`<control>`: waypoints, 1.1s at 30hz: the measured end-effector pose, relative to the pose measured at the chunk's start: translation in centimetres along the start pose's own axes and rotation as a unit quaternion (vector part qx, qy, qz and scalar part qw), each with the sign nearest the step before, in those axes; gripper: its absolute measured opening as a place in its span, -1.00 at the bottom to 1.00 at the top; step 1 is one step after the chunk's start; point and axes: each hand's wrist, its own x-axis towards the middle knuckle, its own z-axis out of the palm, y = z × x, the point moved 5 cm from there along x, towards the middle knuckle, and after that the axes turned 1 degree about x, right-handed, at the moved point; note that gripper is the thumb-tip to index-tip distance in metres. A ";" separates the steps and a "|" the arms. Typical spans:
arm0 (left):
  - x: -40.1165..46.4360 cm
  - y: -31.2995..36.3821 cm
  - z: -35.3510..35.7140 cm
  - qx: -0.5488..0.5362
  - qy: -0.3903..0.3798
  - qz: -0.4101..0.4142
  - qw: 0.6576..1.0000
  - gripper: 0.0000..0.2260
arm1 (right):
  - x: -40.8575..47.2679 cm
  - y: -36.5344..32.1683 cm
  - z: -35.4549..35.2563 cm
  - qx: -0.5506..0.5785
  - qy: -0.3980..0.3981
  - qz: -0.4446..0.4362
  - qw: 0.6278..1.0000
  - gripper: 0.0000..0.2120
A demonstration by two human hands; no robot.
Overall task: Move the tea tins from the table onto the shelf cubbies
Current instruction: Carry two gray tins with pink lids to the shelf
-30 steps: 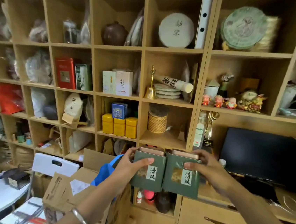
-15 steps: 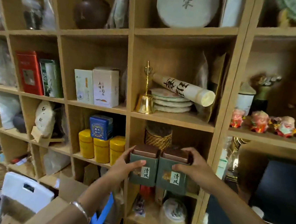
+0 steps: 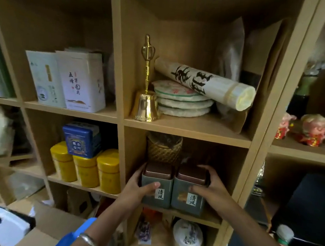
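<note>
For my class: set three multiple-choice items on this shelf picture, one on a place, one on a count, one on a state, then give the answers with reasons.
1. Where do the two green tea tins stand?
A. beside the brass bell
B. in the cubby below the brass bell
C. on the floor

2. How many yellow canisters stand under the blue tin?
A. one
B. three
C. five

3. What are the hands doing?
A. gripping one tin each
B. hanging free
C. lifting the bell

Answers:
1 B, the tins sit on the shelf board under the bell's cubby.
2 B, three stand in a row.
3 A, the left hand and right hand each clasp a tin.
</note>
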 end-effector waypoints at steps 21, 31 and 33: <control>3.8 -2.7 -0.7 0.163 -0.092 0.040 0.981 -0.41 | -0.1 7.0 1.2 0.012 0.031 0.009 0.999 -0.22; 3.0 -2.1 -0.5 0.170 -0.114 0.057 0.977 -0.44 | -0.5 7.4 1.0 -0.007 0.046 -0.016 0.999 -0.24; 2.9 -2.0 -0.6 0.169 -0.117 0.054 0.977 -0.39 | -0.6 7.6 1.0 -0.010 0.047 -0.017 0.999 -0.25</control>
